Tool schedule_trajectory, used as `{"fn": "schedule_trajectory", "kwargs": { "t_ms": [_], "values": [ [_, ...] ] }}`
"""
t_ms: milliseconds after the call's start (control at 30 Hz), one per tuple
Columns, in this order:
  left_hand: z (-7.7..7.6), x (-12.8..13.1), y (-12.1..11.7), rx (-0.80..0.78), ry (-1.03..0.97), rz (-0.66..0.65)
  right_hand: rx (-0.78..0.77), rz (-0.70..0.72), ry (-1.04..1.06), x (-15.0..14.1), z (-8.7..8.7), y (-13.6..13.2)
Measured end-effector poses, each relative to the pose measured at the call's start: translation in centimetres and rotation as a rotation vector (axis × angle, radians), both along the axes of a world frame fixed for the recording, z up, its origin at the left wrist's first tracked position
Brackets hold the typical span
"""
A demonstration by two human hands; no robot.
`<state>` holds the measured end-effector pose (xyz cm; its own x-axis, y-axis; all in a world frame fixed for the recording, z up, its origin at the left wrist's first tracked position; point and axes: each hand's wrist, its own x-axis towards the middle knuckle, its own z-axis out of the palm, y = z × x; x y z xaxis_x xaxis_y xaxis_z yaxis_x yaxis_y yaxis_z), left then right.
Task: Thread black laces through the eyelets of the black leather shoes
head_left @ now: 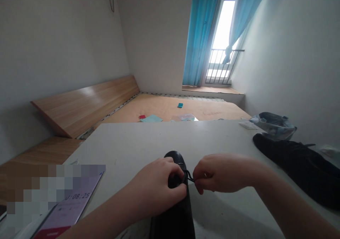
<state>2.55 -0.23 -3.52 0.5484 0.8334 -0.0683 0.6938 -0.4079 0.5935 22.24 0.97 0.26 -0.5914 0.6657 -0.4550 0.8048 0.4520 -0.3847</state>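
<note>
A black shoe [173,219] lies on the white tabletop in front of me, its toe pointing away. Across its upper rests my left hand [159,182], fingers curled and thumb bent, gripping the shoe beside its lacing. Whether a bit of lace is also between these fingertips I cannot tell. Just right of the shoe, my right hand [216,173] pinches a black shoelace [189,176], which stretches from the lacing to its fingertips. A second black shoe [297,164] with laces lies on its own at the table's right side.
A phone with a lit timer screen [77,200] is at the left of the white table [138,140]. A clear plastic bag or container [276,125] stands at the back right. Beyond is a bed [159,104] with small coloured items and a wooden headboard [87,104].
</note>
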Motion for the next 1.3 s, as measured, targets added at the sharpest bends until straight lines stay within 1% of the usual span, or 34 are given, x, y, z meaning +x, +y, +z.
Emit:
{"fn": "schedule_trajectory", "kwargs": {
  "t_ms": [167,333,467,533,633,700,833,933,1033,1100,1167,1233,1300],
  "values": [
    [0.0,-0.4,0.4,-0.023,-0.005,-0.022,-0.036,-0.019,-0.006,0.1,-0.1,-0.1],
    [-0.3,-0.4,0.3,-0.033,-0.027,-0.011,-0.025,-0.016,0.026,0.0,-0.2,0.2],
    [-0.3,-0.3,0.3,-0.034,-0.045,-0.017,-0.106,-0.030,0.005,-0.1,-0.3,0.4],
    [-0.2,-0.2,0.4,-0.026,-0.043,-0.035,-0.121,-0.042,0.012,-0.1,-0.5,0.5],
    [-0.4,-0.1,0.5,0.015,-0.022,-0.071,-0.119,0.002,0.048,-0.1,-0.9,0.7],
    [-0.7,0.1,0.4,0.046,-0.015,-0.060,-0.124,0.024,0.057,-0.3,-1.1,0.8],
    [-1.4,0.3,0.2,0.055,-0.034,-0.022,-0.123,-0.003,0.053,-0.7,-1.1,0.6],
    [-1.4,0.3,0.2,0.068,-0.041,-0.022,-0.058,0.006,0.040,-0.7,-0.8,0.5],
    [-0.5,0.1,0.2,0.094,-0.115,0.004,0.086,-0.021,0.080,-0.3,-0.4,0.5],
    [0.6,-0.2,0.1,0.131,-0.208,0.039,0.172,-0.084,0.214,-0.2,0.0,0.3],
    [1.8,-0.6,-0.2,0.196,-0.314,0.058,0.215,-0.118,0.408,-0.6,0.4,-0.1],
    [3.0,-1.2,-0.7,0.262,-0.394,0.050,0.188,-0.118,0.610,-1.2,0.7,-0.8],
    [3.8,-1.7,-1.3,0.314,-0.431,0.034,0.065,-0.121,0.802,-1.9,1.0,-1.7]
  ]
}}
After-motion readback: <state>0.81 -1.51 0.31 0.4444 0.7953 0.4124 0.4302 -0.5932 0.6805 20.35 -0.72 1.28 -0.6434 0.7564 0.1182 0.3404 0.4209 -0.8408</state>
